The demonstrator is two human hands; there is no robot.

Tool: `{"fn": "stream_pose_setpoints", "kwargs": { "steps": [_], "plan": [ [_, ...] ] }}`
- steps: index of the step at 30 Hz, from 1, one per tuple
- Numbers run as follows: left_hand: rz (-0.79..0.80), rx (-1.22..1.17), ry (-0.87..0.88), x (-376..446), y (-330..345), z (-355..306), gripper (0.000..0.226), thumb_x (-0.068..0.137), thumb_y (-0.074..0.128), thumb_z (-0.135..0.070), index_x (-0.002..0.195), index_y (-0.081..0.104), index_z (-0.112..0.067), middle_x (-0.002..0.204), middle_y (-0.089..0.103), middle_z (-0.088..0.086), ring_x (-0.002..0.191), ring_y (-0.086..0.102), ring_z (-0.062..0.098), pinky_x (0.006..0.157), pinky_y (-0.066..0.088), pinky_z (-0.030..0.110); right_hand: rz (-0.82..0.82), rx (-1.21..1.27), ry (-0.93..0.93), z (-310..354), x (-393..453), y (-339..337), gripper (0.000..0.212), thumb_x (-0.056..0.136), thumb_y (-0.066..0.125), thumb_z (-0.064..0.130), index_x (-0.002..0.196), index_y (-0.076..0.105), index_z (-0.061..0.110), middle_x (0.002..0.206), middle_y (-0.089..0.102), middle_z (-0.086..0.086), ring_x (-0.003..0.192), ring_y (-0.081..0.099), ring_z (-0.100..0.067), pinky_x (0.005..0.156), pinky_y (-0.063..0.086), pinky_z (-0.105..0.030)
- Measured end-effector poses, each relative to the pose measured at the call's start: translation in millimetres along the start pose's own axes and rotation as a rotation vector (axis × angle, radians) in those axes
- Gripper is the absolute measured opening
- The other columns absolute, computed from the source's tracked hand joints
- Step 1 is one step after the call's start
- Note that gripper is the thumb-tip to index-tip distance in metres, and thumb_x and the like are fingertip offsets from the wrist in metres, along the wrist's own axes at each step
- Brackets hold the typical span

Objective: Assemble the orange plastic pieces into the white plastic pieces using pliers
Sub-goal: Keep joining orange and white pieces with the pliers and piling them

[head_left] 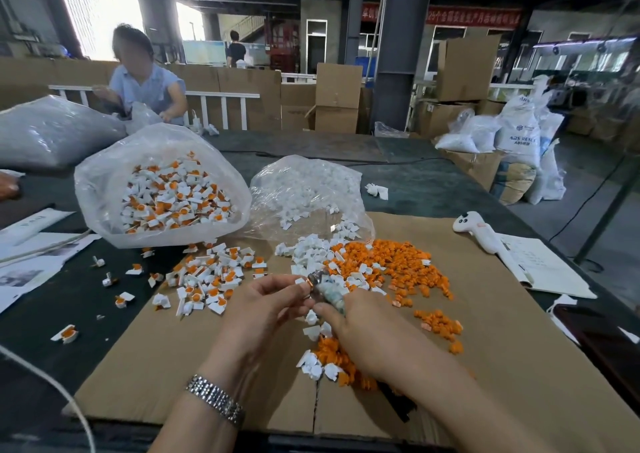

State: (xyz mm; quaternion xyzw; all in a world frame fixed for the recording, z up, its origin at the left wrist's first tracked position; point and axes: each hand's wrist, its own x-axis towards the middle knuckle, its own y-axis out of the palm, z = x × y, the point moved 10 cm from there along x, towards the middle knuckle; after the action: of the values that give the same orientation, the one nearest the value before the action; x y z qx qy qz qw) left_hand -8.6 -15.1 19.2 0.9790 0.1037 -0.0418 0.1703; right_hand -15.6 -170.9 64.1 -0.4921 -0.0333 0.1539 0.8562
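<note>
Orange plastic pieces (391, 262) lie heaped on a cardboard sheet (502, 331) over a dark work table, mixed at their near-left edge with loose white plastic pieces (308, 250). Both of the person's hands meet above this heap. The left hand (266, 303) pinches a small white-and-orange part between thumb and fingertips. The right hand (363, 321) is curled round the pliers (325, 284), whose metal nose touches that part; whether the nose is squeezed closed is too small to tell. The step in hand looks like pressing an orange piece into its white housing. The next move probably calls for a firm squeeze, then dropping the joined part with the finished white-and-orange pieces (207, 279) to the left, below an open plastic bag (100, 182) full of the same. A second bag (304, 182) holds white pieces. Readable writing: a white sack (519, 130) at the right reads "ABS RESIN"; a red banner (478, 16) with Chinese characters hangs far behind, mostly illegible.
</note>
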Motion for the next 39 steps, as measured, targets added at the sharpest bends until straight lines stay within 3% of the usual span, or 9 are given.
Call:
{"fn": "stream_pose_setpoints", "kwargs": {
  "steps": [5, 8, 12, 21, 24, 26, 28, 32, 39],
  "plan": [
    [-0.043, -0.045, 0.009, 0, 1, -4, 0.007, 0.083, 0.08, -0.003, 0.08, 0.083, -0.008, 0.087, 0.078, 0.019, 0.072, 0.076, 0.021, 0.065, 0.06, 0.021, 0.158, 0.298, 0.0, -1, -2, 5, 0.05, 0.1, 0.045, 0.056, 0.092, 0.061, 0.009, 0.069, 0.065, -0.006, 0.059, 0.067, -0.023, 0.059, 0.057, -0.035],
    [-0.048, -0.045, 0.021, 2, 0, -9, 0.01, 0.084, 0.079, -0.002, 0.079, 0.083, -0.01, 0.088, 0.078, 0.02, 0.074, 0.077, 0.022, 0.065, 0.06, 0.021, 0.242, 0.396, 0.008, 0, -6, 5, 0.05, 0.103, 0.047, 0.048, 0.098, 0.061, 0.001, 0.068, 0.067, -0.007, 0.06, 0.069, -0.024, 0.066, 0.06, -0.039],
    [-0.039, 0.032, 0.038, 2, -3, -9, 0.013, 0.085, 0.078, -0.003, 0.081, 0.083, -0.014, 0.087, 0.078, 0.021, 0.074, 0.077, 0.023, 0.065, 0.06, 0.022, 0.168, 0.229, -0.008, 2, -5, 0, 0.054, 0.101, 0.044, 0.055, 0.078, 0.059, 0.009, 0.059, 0.06, -0.006, 0.049, 0.057, -0.017, 0.055, 0.05, -0.031],
    [-0.008, 0.054, 0.032, 2, -6, -4, 0.012, 0.086, 0.077, 0.001, 0.076, 0.081, -0.005, 0.081, 0.076, 0.024, 0.068, 0.075, 0.024, 0.062, 0.06, 0.022, 0.005, 0.021, -0.021, 0, -7, -1, 0.048, 0.099, 0.042, 0.062, 0.071, 0.043, 0.023, 0.061, 0.042, 0.007, 0.046, 0.035, -0.007, 0.045, 0.028, -0.022],
    [0.0, 0.058, 0.053, 2, -4, -7, 0.013, 0.086, 0.077, -0.002, 0.079, 0.083, -0.012, 0.082, 0.077, 0.02, 0.069, 0.075, 0.022, 0.065, 0.06, 0.022, 0.044, 0.077, -0.026, 1, -7, -1, 0.053, 0.099, 0.042, 0.062, 0.072, 0.052, 0.017, 0.059, 0.051, 0.002, 0.045, 0.044, -0.01, 0.048, 0.043, -0.031],
    [0.003, 0.056, 0.058, 4, -3, -9, 0.013, 0.086, 0.077, -0.003, 0.081, 0.083, -0.013, 0.083, 0.077, 0.02, 0.07, 0.076, 0.022, 0.066, 0.06, 0.022, 0.108, 0.176, -0.013, 0, -6, 1, 0.062, 0.099, 0.041, 0.063, 0.076, 0.06, 0.008, 0.06, 0.062, -0.007, 0.046, 0.055, -0.012, 0.065, 0.056, -0.04],
    [-0.001, 0.057, 0.059, 5, -3, -8, 0.012, 0.086, 0.078, -0.003, 0.081, 0.083, -0.013, 0.083, 0.077, 0.02, 0.07, 0.076, 0.022, 0.066, 0.06, 0.022, 0.124, 0.182, -0.013, 0, -6, 0, 0.06, 0.098, 0.04, 0.064, 0.071, 0.055, 0.012, 0.059, 0.06, -0.007, 0.046, 0.054, -0.014, 0.067, 0.056, -0.041],
    [-0.011, 0.093, 0.059, 4, -7, -4, 0.011, 0.086, 0.078, -0.004, 0.081, 0.082, -0.013, 0.083, 0.078, 0.019, 0.072, 0.077, 0.024, 0.067, 0.061, 0.024, 0.035, 0.086, -0.001, 0, -5, 2, 0.053, 0.097, 0.04, 0.065, 0.071, 0.045, 0.02, 0.061, 0.046, 0.002, 0.047, 0.039, -0.012, 0.048, 0.034, -0.027],
    [-0.039, 0.072, 0.037, 4, -8, 8, 0.006, 0.084, 0.08, -0.008, 0.081, 0.082, -0.011, 0.083, 0.078, 0.018, 0.078, 0.078, 0.027, 0.073, 0.064, 0.028, -0.068, -0.127, -0.02, 1, -3, 3, 0.053, 0.097, 0.032, 0.069, 0.071, 0.038, 0.023, 0.07, 0.041, 0.003, 0.06, 0.038, -0.012, 0.049, 0.025, -0.027]
  ]
}}
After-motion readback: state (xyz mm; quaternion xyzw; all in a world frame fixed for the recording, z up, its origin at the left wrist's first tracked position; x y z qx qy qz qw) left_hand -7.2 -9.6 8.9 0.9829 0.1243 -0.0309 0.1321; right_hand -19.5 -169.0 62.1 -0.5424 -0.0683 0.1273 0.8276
